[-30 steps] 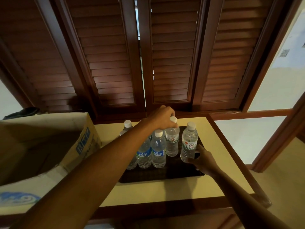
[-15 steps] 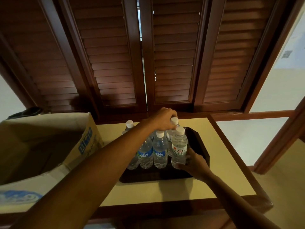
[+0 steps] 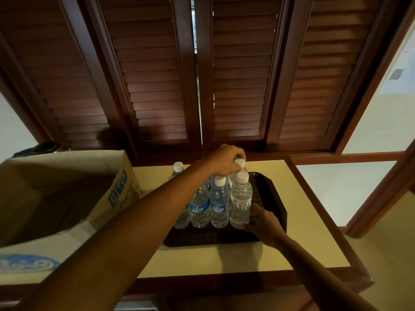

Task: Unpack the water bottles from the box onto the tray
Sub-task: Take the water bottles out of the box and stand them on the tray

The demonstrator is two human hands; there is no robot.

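Note:
Several clear water bottles with white caps stand upright on a dark tray (image 3: 272,198) on the cream tabletop. My left hand (image 3: 225,160) grips the top of a back-row bottle (image 3: 240,163), whose body is mostly hidden. My right hand (image 3: 261,218) holds the base of the front-right bottle with a white label (image 3: 240,198), pressed against two blue-labelled bottles (image 3: 219,203) beside it. One more bottle (image 3: 178,168) stands at the back left, half hidden by my left forearm. The open cardboard box (image 3: 116,194) sits to the left of the tray.
Dark wooden louvred shutters (image 3: 202,75) rise right behind the table. The tabletop (image 3: 224,257) has a raised wooden edge at the front and right. A dark object (image 3: 45,147) shows behind the box. Pale floor lies to the right.
My right hand slid the white-labelled bottle leftward from the tray's right side until it met the blue-labelled bottles. My left hand stayed on the back bottle's top.

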